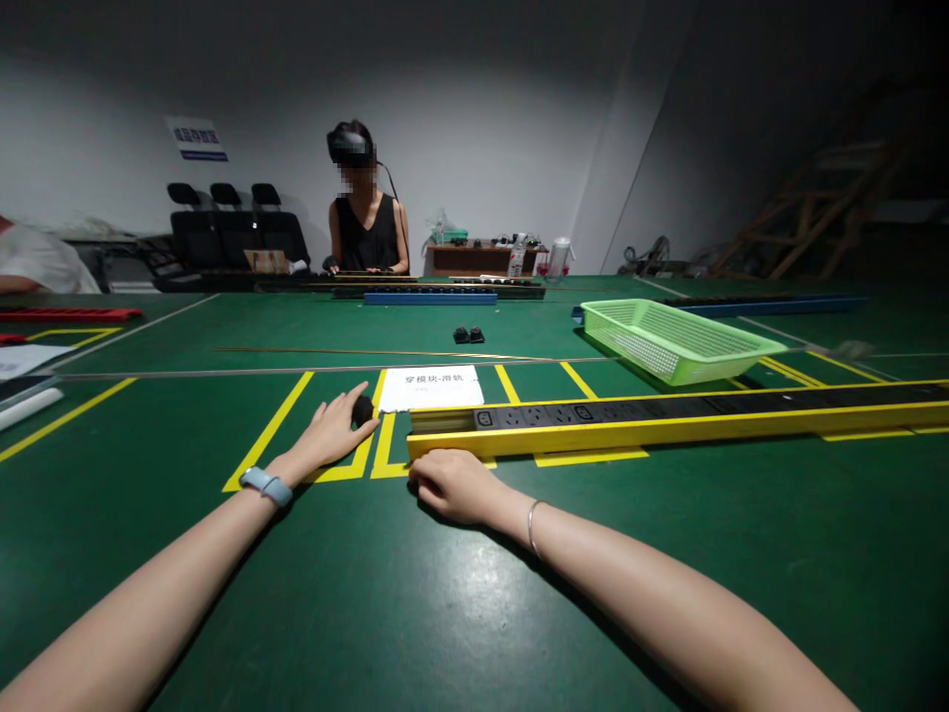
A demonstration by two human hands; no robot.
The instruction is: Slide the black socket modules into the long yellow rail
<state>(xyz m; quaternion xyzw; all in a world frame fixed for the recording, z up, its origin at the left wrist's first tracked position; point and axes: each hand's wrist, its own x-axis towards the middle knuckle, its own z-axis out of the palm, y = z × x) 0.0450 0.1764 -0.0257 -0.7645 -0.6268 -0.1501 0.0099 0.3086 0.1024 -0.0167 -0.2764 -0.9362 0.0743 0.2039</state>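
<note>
My left hand (335, 427) has its thumb and fingers around a small black module (363, 410) on the green table, just left of the rail's end. Part of that module is covered by the fingers. A long yellow rail (511, 441) stretches to the right, with a row of black socket modules (547, 415) inside its channel. The channel's left end shows bare. Against the rail's near side at this end, my right hand (454, 483) is curled closed on the table; whatever its fingers may hold is hidden.
Behind the rail's left end lies a white paper label (431, 387). A light-green basket (667, 341) stands beyond the rail. Two black modules (469, 335) and a thin long strip (386, 352) lie farther back. Across the table, a person in a headset (369, 232) works by blue and dark rails (430, 298).
</note>
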